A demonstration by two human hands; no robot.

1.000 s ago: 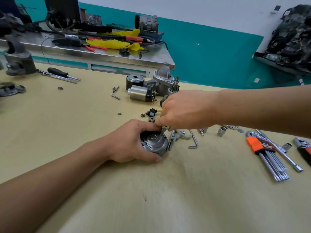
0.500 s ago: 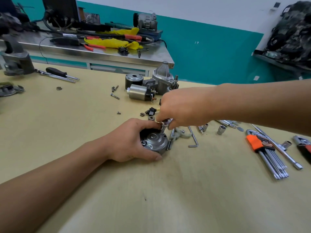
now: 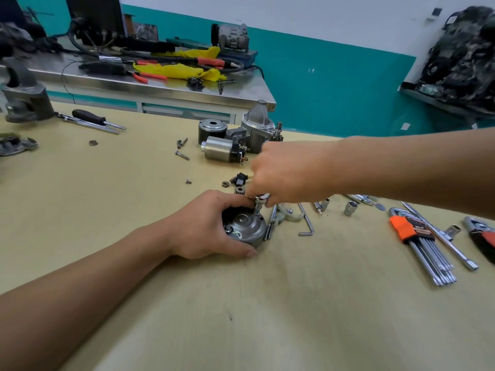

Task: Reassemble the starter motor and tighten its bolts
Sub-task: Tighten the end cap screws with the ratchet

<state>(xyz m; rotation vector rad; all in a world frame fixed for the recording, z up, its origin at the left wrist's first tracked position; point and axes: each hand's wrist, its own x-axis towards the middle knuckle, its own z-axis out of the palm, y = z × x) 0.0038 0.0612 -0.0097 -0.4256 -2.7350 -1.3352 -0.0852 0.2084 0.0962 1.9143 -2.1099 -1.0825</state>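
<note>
Presently the grip of the right hand [image 3: 284, 172] is closed, its fingertips pinching a small chrome socket driver [image 3: 259, 201] that stands roughly upright on the far rim of the round grey metal motor housing [image 3: 246, 228]. The grip of the left hand [image 3: 206, 226] is wrapped round that housing from the left, thumb along its near side, pinning it to the pale yellow wooden worktop [image 3: 241, 317] near its middle.

Judgement: the step in hand is running down a bolt at the housing's end cap. Whether the driver is fully seated on the bolt head cannot be told, as the fingers cover the joint.

The next move calls for turning the driver square to the cap while the left hand resists rotation. A second fastener position shows at the cap's near-left edge and would want the same treatment.

Behind the hands, well apart, lie a silver cylindrical solenoid [image 3: 219, 149], a grey cast nose housing [image 3: 258, 124] and a black cylindrical casing [image 3: 212, 129]. These are not yet joined, so the reassembly is judged incomplete. An orange-holdered hex key set [image 3: 409, 228] lies to the right.
</note>
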